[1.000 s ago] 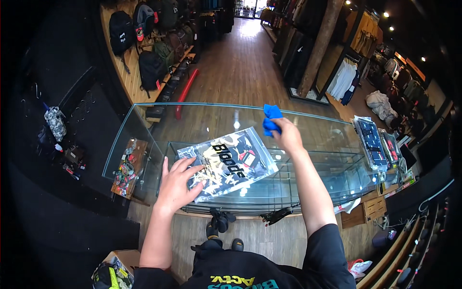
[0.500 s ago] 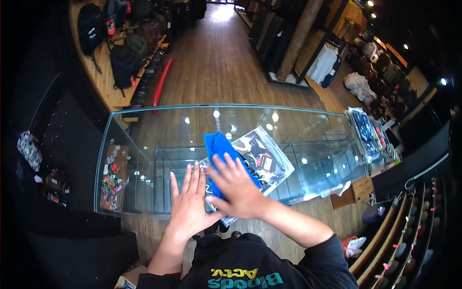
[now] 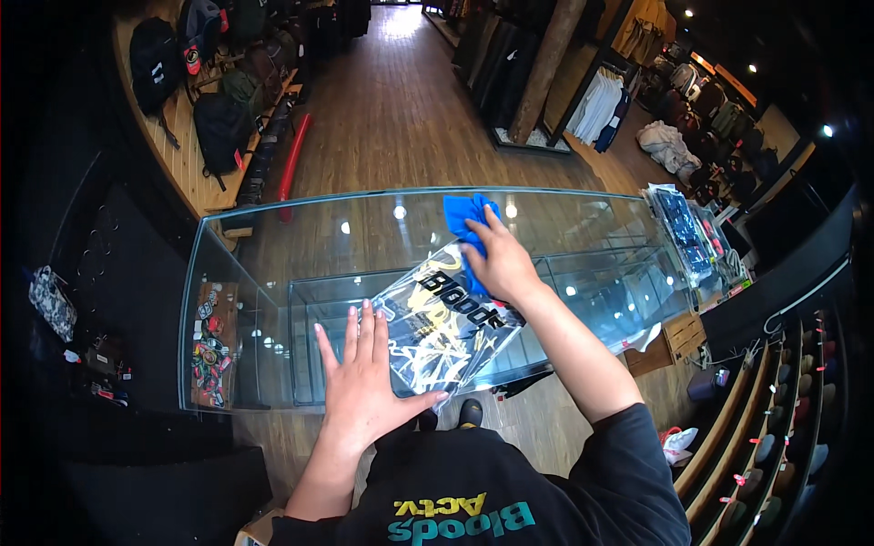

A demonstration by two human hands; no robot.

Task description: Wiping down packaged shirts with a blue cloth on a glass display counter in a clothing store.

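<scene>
A clear plastic package with a dark, printed, garment-like content lies slanted on a glass display case. My left hand is spread flat with fingers apart, its fingertips and thumb at the package's left and near edges. A blue cloth is bunched under my right hand, whose fingers close over it at the package's far corner. Part of the cloth hides beneath that hand.
Small colourful items sit inside the case at its left end. Packaged dark goods are stacked on its right end. Backpacks line a wooden shelf at far left, and a red tube stands beyond the case. Shelves run along the right.
My right hand has moved away and to the right with the blue cloth, now bunched up. More of the package's print shows. The left hand stays nearly in place.
</scene>
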